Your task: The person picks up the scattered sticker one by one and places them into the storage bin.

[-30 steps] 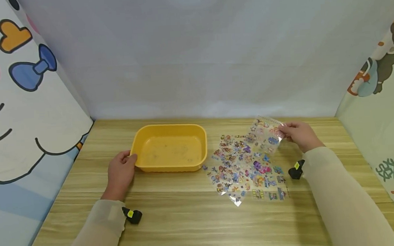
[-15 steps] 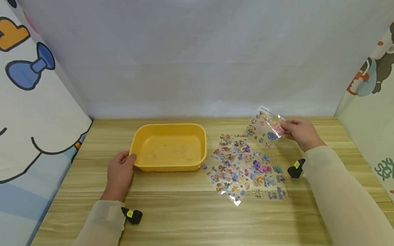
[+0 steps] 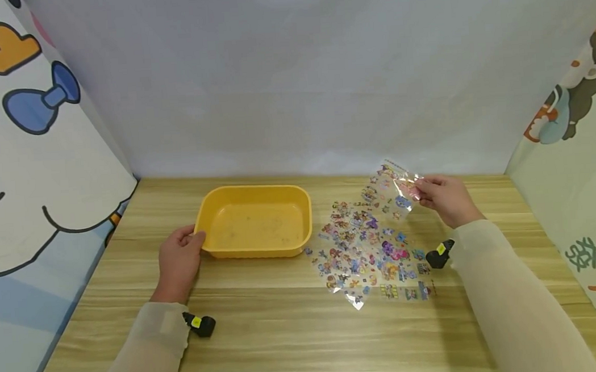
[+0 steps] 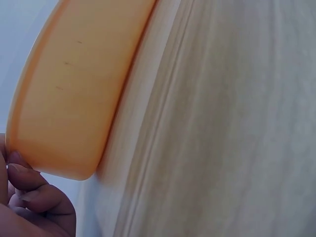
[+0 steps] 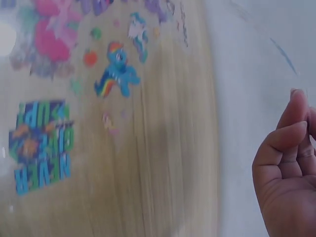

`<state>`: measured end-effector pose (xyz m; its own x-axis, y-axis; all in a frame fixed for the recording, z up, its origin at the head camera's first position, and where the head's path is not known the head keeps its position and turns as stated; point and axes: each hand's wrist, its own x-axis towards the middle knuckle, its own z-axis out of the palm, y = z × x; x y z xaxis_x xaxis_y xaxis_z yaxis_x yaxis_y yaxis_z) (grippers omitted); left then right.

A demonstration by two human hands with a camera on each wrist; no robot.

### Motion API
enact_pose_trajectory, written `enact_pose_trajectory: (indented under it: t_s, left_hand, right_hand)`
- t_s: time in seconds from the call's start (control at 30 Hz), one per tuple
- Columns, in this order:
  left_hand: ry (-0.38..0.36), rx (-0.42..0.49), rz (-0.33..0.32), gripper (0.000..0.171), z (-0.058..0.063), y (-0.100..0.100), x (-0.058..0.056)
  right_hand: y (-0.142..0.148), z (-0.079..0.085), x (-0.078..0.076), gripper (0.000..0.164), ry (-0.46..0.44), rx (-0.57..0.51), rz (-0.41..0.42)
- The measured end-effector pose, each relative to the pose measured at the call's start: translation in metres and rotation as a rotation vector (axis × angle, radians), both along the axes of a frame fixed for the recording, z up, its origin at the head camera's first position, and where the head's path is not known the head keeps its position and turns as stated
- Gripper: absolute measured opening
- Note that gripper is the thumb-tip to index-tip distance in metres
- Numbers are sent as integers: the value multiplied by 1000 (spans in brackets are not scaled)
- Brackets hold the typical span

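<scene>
On the left, my left hand [image 3: 179,261] grips the near left corner of a yellow plastic basin [image 3: 256,252]. Its curled fingers [image 4: 42,190] show at the rim in the left wrist view. My right hand [image 3: 448,200] pinches the right edge of a clear sticker sheet [image 3: 386,189] with small colourful cartoon figures, raised at the back. Beneath and in front of it, several clear sticker sheets [image 3: 369,255] lie overlapping, to the right of the basin. The right wrist view shows pony stickers [image 5: 118,74] close up; there the held sheet is mostly out of frame.
The wooden table [image 3: 287,340] carries everything and ends against a pale cloth backdrop [image 3: 313,94]. Printed cartoon panels stand at the left [image 3: 46,167] and right. A black wrist camera [image 3: 200,324] sits at the left cuff, another [image 3: 439,255] at the right cuff.
My right hand has raised the pinched sticker sheet a little and shifted it slightly left over the others. The left hand stays at the basin's corner.
</scene>
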<state>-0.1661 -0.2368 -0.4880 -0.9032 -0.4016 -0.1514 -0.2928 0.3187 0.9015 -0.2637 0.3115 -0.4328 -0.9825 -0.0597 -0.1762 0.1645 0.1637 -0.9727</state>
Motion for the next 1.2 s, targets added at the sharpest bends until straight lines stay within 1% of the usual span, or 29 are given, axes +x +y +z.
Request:
enact_pose_trajectory:
  t_s: [0.17,0.43,0.7,0.87,1.03,1.1,1.2]
  left_hand:
    - [-3,2,1,48,1,0,0]
    - [-18,-7,-4,51,1,0,2]
    - [5,-13,0,48,2,1,0]
    - [15,-10,-1,46,3,2,1]
    - [16,11,0,45,4,3,2]
    - [9,10,3,45,4,3,2]
    - [22,-8,8,45,4,3,2]
  right_hand:
    - [-15,2,1,35,8,-47,5]
    - [-45,5,9,37,20,4,39]
    - [-72,8,8,37,43,19,80]
    - [-92,9,6,34,68,-26,108]
    - [-112,7,9,30,76,-81,143]
    - [-119,6,10,30,70,-103,150]
    - [-130,5,10,30,61,-128,136]
